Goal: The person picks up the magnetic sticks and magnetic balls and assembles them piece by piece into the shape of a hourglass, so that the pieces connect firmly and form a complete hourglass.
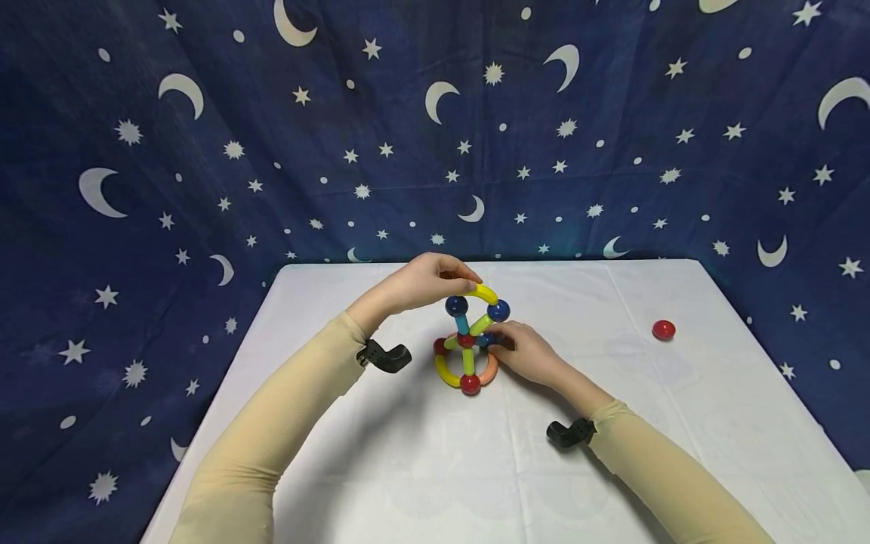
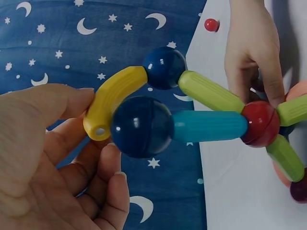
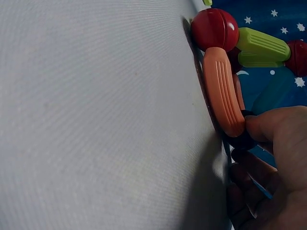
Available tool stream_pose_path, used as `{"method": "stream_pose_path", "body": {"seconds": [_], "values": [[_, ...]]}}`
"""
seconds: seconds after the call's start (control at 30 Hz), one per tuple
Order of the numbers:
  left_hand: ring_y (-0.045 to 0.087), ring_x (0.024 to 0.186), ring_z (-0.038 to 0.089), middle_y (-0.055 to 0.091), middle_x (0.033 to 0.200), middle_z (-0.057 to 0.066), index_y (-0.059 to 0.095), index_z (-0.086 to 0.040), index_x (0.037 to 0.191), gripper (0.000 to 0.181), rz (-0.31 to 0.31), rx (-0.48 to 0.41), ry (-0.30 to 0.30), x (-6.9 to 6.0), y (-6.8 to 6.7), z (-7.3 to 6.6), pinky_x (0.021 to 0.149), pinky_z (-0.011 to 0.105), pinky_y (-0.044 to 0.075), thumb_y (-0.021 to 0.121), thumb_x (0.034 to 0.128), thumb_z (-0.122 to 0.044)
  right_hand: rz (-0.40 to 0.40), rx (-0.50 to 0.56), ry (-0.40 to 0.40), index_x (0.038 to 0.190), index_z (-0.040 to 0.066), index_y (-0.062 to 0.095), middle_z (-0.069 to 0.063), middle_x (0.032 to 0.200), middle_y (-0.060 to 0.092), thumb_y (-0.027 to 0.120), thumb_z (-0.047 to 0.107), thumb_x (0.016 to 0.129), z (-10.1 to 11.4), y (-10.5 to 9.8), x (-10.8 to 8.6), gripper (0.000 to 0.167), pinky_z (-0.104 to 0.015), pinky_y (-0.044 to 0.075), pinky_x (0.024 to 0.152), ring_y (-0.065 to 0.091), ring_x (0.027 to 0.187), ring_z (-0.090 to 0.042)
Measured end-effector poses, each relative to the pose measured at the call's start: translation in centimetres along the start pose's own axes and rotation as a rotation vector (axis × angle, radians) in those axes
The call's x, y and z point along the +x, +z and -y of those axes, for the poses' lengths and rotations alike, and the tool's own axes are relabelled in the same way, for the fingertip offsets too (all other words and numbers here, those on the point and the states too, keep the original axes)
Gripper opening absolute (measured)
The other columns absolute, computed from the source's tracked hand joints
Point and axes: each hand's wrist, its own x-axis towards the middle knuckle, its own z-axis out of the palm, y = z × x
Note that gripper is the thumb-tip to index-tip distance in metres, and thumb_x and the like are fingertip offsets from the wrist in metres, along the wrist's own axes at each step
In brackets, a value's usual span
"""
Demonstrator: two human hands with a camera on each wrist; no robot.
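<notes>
A building of balls and rods stands on the table, with a red ball (image 1: 466, 340) at its middle. My left hand (image 1: 435, 281) pinches a yellow curved rod (image 2: 115, 93) between thumb and fingers at the top. One end of that rod meets a dark blue ball (image 2: 165, 67); its other end lies beside a second blue ball (image 2: 142, 127), and I cannot tell if they touch. Low on the right side, my right hand (image 1: 530, 353) pinches a dark blue base ball (image 3: 242, 140), partly hidden, where an orange curved rod (image 3: 223, 91) joins.
A loose red piece (image 1: 664, 330) lies on the right of the white-covered table (image 1: 421, 483). Behind the table hangs a dark blue cloth (image 1: 408, 136) with moons and stars. Each wrist wears a black strapped mount.
</notes>
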Motion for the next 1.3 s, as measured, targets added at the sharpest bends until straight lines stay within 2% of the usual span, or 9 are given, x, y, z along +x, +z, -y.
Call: {"method": "stream_pose_path", "body": {"seconds": [0.17,0.3,0.43,0.53,0.6,0.77,0.9,1.07,1.3], "values": [[0.066,0.101,0.017,0.072,0.110,-0.005,0.075,-0.020,0.121,0.027,-0.003,-0.027,0.007,-0.4,0.1,0.7,0.094,0.038,0.051,0.068,0.0993,-0.035,0.008,0.007,-0.001,0.136,0.014,0.064,0.000,0.115,0.068,0.069,0.021,0.099,0.1,-0.1,0.1,0.039,-0.047,0.048,0.097,0.061,0.105,-0.021],[0.063,0.107,0.016,0.069,0.117,-0.006,0.071,-0.022,0.128,0.037,-0.017,-0.034,0.030,-1.0,0.3,1.5,0.094,0.037,0.052,0.071,0.0968,-0.041,-0.004,0.056,0.031,0.138,0.012,0.062,-0.006,0.122,0.067,0.064,0.022,0.101,0.2,-0.6,-0.3,0.038,-0.050,0.048,0.099,0.062,0.112,-0.026],[0.059,0.114,0.017,0.064,0.126,-0.007,0.065,-0.022,0.135,0.048,-0.069,-0.073,0.043,-1.9,0.9,3.1,0.095,0.038,0.052,0.077,0.0916,-0.040,-0.188,0.189,0.052,0.136,0.012,0.063,-0.009,0.128,0.066,0.056,0.024,0.105,1.3,-2.5,-0.8,0.033,-0.047,0.049,0.095,0.061,0.112,-0.026],[0.058,0.117,0.018,0.063,0.127,-0.006,0.063,-0.019,0.135,0.051,-0.126,-0.131,0.026,-2.5,1.9,4.4,0.098,0.038,0.050,0.079,0.0899,-0.038,-0.357,0.295,-0.021,0.134,0.012,0.064,-0.006,0.124,0.068,0.054,0.028,0.108,3.3,-4.6,-0.8,0.033,-0.043,0.047,0.092,0.060,0.110,-0.022],[0.059,0.116,0.017,0.064,0.124,-0.005,0.063,-0.017,0.133,0.052,-0.164,-0.155,0.014,-2.7,2.8,5.1,0.099,0.037,0.049,0.080,0.0895,-0.039,-0.391,0.312,-0.102,0.136,0.013,0.064,-0.004,0.125,0.069,0.055,0.031,0.108,5.1,-5.9,-0.7,0.035,-0.043,0.046,0.094,0.059,0.112,-0.021],[0.061,0.112,0.016,0.067,0.119,-0.004,0.063,-0.015,0.131,0.051,-0.226,-0.197,0.018,-2.8,4.8,6.0,0.098,0.037,0.049,0.080,0.0894,-0.039,-0.272,0.146,-0.236,0.141,0.025,0.062,0.005,0.127,0.068,0.063,0.033,0.103,8.9,-7.9,-0.6,0.039,-0.047,0.045,0.097,0.056,0.119,-0.018],[0.063,0.108,0.018,0.068,0.116,-0.003,0.063,-0.014,0.131,0.048,-0.257,-0.222,0.032,-2.8,5.6,6.0,0.095,0.037,0.051,0.079,0.0910,-0.037,-0.226,0.016,-0.274,0.139,0.026,0.065,0.008,0.127,0.067,0.066,0.027,0.102,9.8,-8.0,-0.3,0.037,-0.046,0.049,0.092,0.057,0.116,-0.016],[0.063,0.107,0.023,0.068,0.116,-0.002,0.062,-0.016,0.135,0.051,-0.286,-0.266,-0.003,-3.2,5.9,6.2,0.091,0.037,0.054,0.078,0.0914,-0.037,-0.214,0.024,-0.309,0.131,0.023,0.069,0.008,0.121,0.065,0.063,0.015,0.102,9.7,-7.5,-0.1,0.031,-0.039,0.053,0.088,0.062,0.106,-0.013],[0.063,0.107,0.020,0.070,0.114,-0.003,0.064,-0.024,0.137,0.048,-0.327,-0.289,-0.020,-3.6,5.9,6.9,0.092,0.039,0.053,0.076,0.0932,-0.040,-0.199,0.051,-0.304,0.127,0.021,0.071,0.006,0.118,0.062,0.058,0.014,0.104,9.5,-6.8,0.4,0.027,-0.038,0.053,0.090,0.060,0.103,-0.012]]}}
